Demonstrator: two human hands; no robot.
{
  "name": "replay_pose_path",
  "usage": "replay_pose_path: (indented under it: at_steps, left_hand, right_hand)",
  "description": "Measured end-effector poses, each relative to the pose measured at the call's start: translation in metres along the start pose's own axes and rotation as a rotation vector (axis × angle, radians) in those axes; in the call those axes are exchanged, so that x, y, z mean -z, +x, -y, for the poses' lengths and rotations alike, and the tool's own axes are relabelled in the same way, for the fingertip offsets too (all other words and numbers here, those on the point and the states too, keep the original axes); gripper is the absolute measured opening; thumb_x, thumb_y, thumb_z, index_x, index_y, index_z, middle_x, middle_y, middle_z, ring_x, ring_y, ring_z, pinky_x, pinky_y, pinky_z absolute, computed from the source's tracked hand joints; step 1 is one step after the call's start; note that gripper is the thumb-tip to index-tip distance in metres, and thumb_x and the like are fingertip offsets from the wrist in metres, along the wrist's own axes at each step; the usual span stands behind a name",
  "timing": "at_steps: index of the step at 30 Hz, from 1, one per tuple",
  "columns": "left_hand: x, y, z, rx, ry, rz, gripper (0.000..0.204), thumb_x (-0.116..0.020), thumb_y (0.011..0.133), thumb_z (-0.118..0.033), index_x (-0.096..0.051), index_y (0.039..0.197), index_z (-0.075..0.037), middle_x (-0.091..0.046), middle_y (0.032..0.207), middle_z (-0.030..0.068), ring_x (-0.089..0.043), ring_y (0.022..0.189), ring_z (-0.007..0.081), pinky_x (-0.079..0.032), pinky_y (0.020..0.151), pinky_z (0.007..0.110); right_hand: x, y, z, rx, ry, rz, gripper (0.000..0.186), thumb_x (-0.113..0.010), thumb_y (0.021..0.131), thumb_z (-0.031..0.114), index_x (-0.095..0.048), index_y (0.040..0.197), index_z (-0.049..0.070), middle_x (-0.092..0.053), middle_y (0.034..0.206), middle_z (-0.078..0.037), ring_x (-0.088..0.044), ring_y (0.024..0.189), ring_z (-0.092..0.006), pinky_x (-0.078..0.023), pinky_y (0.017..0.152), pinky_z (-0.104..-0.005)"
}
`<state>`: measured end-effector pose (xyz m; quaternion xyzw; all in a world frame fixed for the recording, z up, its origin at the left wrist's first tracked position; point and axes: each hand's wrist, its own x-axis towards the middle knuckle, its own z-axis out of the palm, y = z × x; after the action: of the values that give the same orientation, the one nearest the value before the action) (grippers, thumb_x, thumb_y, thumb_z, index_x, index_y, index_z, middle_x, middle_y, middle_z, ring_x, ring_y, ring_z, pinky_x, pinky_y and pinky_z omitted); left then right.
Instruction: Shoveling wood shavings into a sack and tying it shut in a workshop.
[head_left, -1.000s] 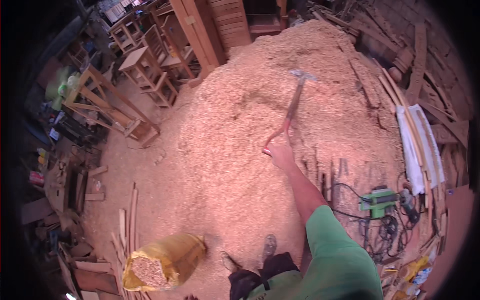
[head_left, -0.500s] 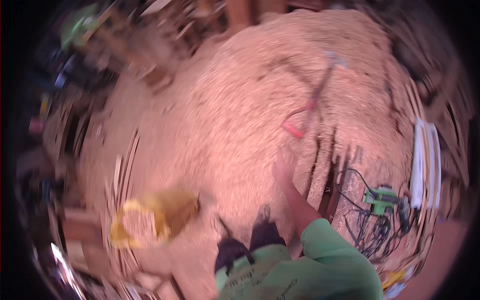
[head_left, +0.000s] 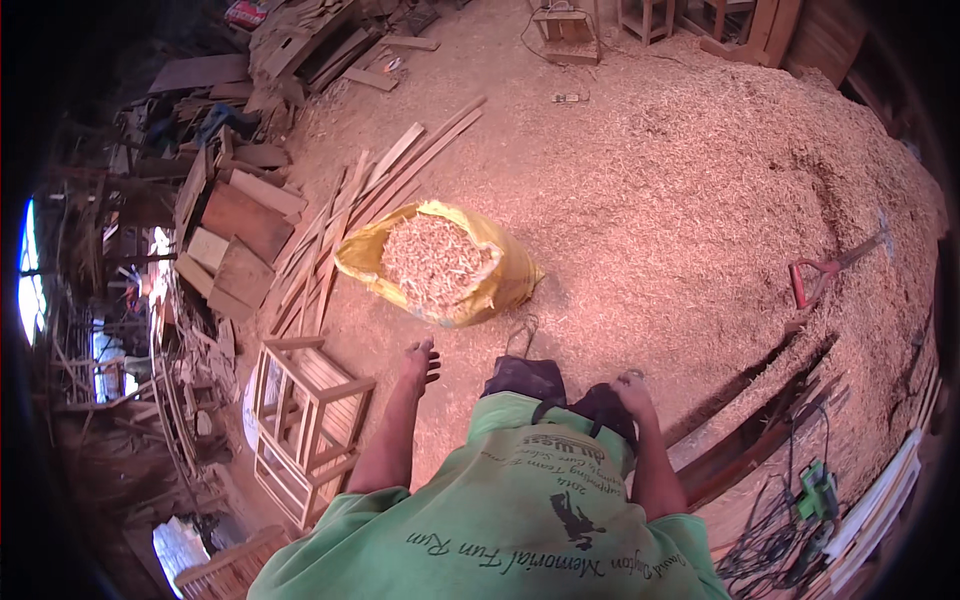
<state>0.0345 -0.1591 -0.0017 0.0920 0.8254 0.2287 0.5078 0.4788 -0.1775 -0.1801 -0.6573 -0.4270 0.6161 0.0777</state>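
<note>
My left hand (head_left: 424,362) hangs over the floor just below a yellow sack (head_left: 515,270), apart from it. Its fingers are spread and hold nothing. The sack's mouth gapes, showing wood shavings (head_left: 435,262) filling it. Beside my right thigh is my right hand (head_left: 632,388); its fingers are foreshortened, so their closing is unclear, and no object shows in it. Farther right, a shovel with a red D-shaped handle (head_left: 815,280) lies on a large heap of shavings (head_left: 720,170), away from both hands.
Long wood strips (head_left: 345,220) lie left of the sack. Nearer stands a wooden frame (head_left: 310,420). Stacked boards (head_left: 245,215) line the left. At lower right are a green power tool (head_left: 818,490), tangled black cables (head_left: 765,545) and long beams (head_left: 735,455).
My view has swung left, toward the yellow sack. My right hand, earlier stretched out near the shovel's handle, is now back at my thigh. My left hand has come into view.
</note>
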Motion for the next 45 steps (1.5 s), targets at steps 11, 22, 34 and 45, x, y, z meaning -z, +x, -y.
replay_pose_path:
  at_steps: [11,22,34,45]
  left_hand:
    - [0.061,0.187,-0.065,0.196,-0.343,0.04,0.054,-0.059,0.085,-0.046,-0.048,0.122,-0.009,-0.049,0.119,0.0177,-0.053,0.103,0.0374,-0.052,0.076,0.053]
    - [0.131,0.118,-0.024,0.134,-0.264,0.172,0.042,-0.059,0.088,-0.032,-0.053,0.108,0.004,-0.06,0.085,0.0158,-0.064,0.068,0.0266,-0.056,0.048,0.033]
    - [0.169,0.221,-0.12,-0.808,0.413,-0.453,0.06,-0.067,0.085,-0.028,-0.045,0.129,0.007,-0.059,0.115,0.0241,-0.058,0.101,0.036,-0.046,0.09,0.041]
    - [0.154,0.208,-0.144,-0.555,-0.101,0.076,0.044,-0.05,0.093,-0.025,-0.051,0.125,0.005,-0.057,0.116,0.0171,-0.056,0.101,0.0278,-0.046,0.089,0.038]
  right_hand:
    - [-0.197,0.061,0.324,-0.133,-0.022,0.229,0.061,-0.057,0.082,0.057,-0.064,0.096,-0.002,-0.066,0.078,-0.016,-0.066,0.069,-0.0222,-0.053,0.061,-0.0332]
    - [-0.199,0.028,0.296,-0.38,0.464,0.127,0.039,-0.062,0.083,0.036,-0.063,0.083,-0.003,-0.064,0.067,-0.014,-0.064,0.06,-0.0307,-0.053,0.061,-0.0381]
    - [-0.212,0.113,0.356,0.286,-0.242,-0.581,0.055,-0.064,0.071,0.012,-0.053,0.125,0.009,-0.052,0.12,-0.024,-0.051,0.11,-0.0402,-0.044,0.093,-0.0456]
    - [-0.164,0.079,0.29,0.215,0.763,-0.563,0.032,-0.058,0.088,0.022,-0.065,0.111,0.0,-0.067,0.099,-0.01,-0.06,0.09,-0.0169,-0.047,0.081,-0.0334]
